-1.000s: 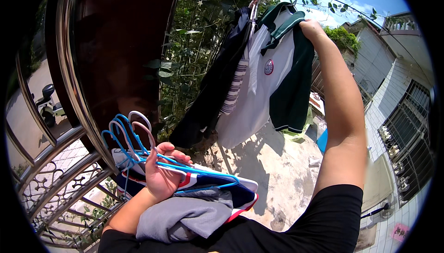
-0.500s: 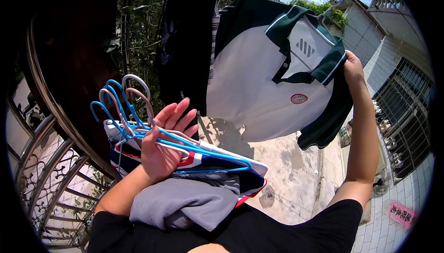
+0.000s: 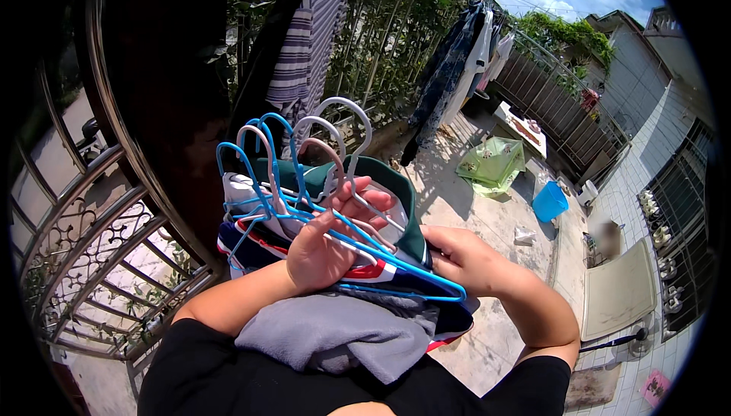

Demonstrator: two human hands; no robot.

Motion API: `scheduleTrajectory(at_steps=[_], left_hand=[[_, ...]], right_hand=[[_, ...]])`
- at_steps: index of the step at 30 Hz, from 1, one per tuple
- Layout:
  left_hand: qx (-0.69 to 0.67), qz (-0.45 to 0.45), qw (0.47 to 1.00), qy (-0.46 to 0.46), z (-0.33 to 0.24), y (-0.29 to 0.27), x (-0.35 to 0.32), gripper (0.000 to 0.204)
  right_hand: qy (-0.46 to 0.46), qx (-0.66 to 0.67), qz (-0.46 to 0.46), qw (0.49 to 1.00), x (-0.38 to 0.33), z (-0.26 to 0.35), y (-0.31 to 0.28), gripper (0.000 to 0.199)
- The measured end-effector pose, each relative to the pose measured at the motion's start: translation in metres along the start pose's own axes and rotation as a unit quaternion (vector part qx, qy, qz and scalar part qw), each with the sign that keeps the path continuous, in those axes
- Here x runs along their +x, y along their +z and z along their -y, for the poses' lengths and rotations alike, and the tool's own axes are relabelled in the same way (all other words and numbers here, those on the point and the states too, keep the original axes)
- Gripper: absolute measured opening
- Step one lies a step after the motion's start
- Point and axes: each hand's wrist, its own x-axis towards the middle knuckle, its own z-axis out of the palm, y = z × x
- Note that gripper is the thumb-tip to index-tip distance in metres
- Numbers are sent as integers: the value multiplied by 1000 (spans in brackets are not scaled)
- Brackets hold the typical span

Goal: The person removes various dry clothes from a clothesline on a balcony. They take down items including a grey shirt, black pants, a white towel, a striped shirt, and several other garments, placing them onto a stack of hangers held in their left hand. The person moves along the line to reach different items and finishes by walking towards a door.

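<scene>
Blue and white plastic hangers [image 3: 304,188] are clutched in a bundle by the left hand [image 3: 327,245], fingers curled loosely round their lower bars, at 9 o'clock of centre above a pile of folded clothes [image 3: 335,332] draped over the left forearm. A dark green garment [image 3: 396,210] lying on the pile is gripped at its edge by the right hand [image 3: 464,260], just at 3 o'clock of the hangers. Striped and dark laundry [image 3: 312,43] is seen hung at 12 o'clock, with a blue bucket [image 3: 550,201] and a green basket [image 3: 495,163] set on the sunlit paving at 2 o'clock.
</scene>
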Motion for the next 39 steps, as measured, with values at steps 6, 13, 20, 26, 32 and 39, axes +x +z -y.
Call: scheduleTrajectory(at_steps=[6, 13, 20, 26, 32, 39], left_hand=[[25, 34, 993, 107, -26, -12, -18, 40], [78, -2, 983, 168, -83, -31, -47, 43], [108, -83, 963, 233, -151, -59, -85, 42], [119, -97, 955, 252, -196, -84, -98, 40], [113, -120, 962, 219, -213, -98, -85, 40], [73, -67, 978, 181, -210, -102, -70, 42]], right_hand=[[96, 156, 143, 973, 54, -10, -29, 32], [26, 242, -142, 959, 234, -18, -21, 37], [-13, 28, -532, 846, 423, 100, -50, 51], [107, 306, -471, 821, 517, 80, -136, 27], [13, 354, -379, 855, 462, 108, -138, 10], [-81, 462, -254, 846, 489, 95, -147, 28]])
